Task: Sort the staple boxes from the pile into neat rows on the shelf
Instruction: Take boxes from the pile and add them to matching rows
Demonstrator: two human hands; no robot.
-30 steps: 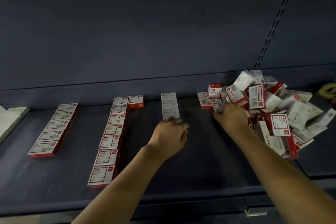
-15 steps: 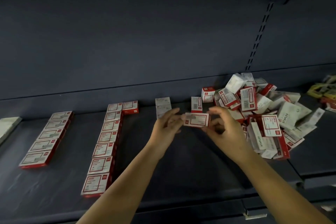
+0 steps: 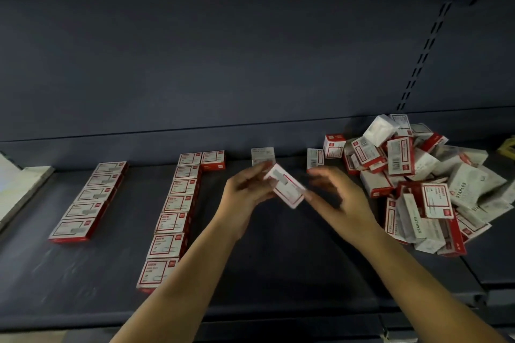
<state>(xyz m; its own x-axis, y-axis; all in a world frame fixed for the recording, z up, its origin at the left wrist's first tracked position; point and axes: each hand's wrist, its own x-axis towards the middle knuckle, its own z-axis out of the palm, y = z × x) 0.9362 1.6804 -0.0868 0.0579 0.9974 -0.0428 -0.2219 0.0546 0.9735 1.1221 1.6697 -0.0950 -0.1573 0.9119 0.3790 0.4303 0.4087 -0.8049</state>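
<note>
Box [image 3: 284, 185] now tilted, left hand [image 3: 245, 189] pinching it, right hand [image 3: 338, 198] loosened beside; rows of five and seven on shelf [image 3: 278, 259].

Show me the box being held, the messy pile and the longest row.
held staple box [image 3: 284, 186], head view, its white top face.
pile [image 3: 412, 175], head view, a middle box.
longest row [image 3: 175, 203], head view, a middle box.

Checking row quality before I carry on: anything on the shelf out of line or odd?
Yes. In the second row, one box sits beside the rearmost box, forming an L. One lone box lies between the rows and the pile. The left hand holds a tilted box.
</note>
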